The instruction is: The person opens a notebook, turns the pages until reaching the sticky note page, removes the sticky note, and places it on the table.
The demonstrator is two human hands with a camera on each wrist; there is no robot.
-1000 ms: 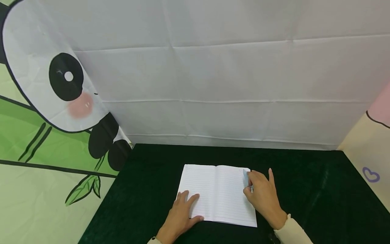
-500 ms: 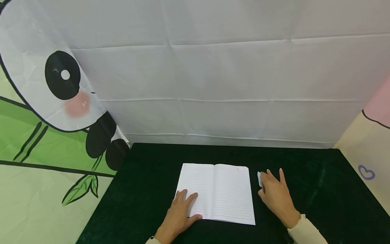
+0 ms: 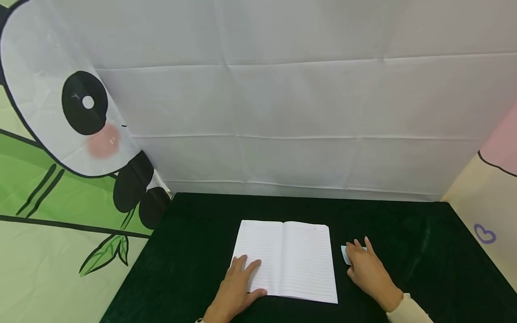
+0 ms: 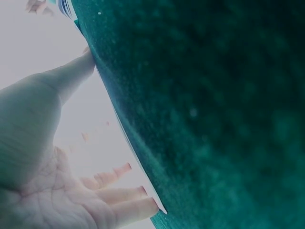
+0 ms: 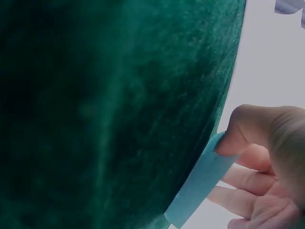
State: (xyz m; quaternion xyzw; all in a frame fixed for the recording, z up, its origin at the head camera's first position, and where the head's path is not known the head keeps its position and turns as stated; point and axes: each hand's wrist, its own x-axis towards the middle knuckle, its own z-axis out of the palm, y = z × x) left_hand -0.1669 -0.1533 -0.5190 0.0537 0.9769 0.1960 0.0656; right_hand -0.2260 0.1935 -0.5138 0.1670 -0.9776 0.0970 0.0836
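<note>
An open notebook with lined white pages lies on the dark green cloth. My left hand rests on its lower left page, fingers spread and thumb at the bottom edge; the left wrist view also shows this hand along the edge. To the right of the notebook, my right hand pinches a small light blue slip between thumb and fingers. In the right wrist view the slip looks flat and rectangular, its far end right at the cloth. Part of it is hidden under the fingers.
Dark green cloth covers the table. Behind the table hangs a white sheet. A cartoon panda print is at the left, and a cream and pink panel stands at the right.
My right hand has moved with the light blue slip from the notebook's upper right corner to the cloth on the right. My left hand has stayed on the left page.
</note>
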